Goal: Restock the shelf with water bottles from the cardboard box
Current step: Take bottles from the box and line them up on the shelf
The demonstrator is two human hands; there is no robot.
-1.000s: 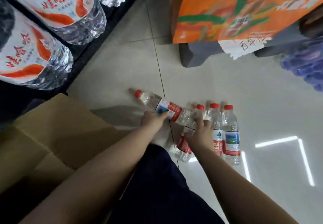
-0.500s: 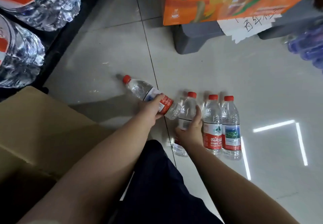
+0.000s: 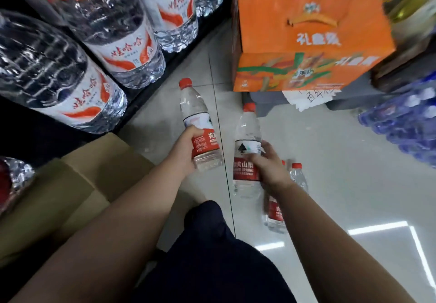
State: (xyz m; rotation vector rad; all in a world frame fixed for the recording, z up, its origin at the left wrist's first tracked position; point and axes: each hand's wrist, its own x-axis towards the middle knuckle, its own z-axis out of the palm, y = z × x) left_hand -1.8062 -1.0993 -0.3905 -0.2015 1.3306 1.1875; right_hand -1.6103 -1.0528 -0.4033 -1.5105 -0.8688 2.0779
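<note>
Now each hand grips a water bottle: left hand (image 3: pixel 182 148) one bottle (image 3: pixel 199 125), right hand (image 3: pixel 269 165) another bottle (image 3: pixel 247 151).

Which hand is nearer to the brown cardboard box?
Left. The left hand, gripping a clear red-capped water bottle, is just right of the brown cardboard box; the right hand, gripping a second bottle, is farther right.

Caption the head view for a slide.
Left hand grips one red-capped clear plastic water bottle, right hand another, beside a brown cardboard box.
</note>
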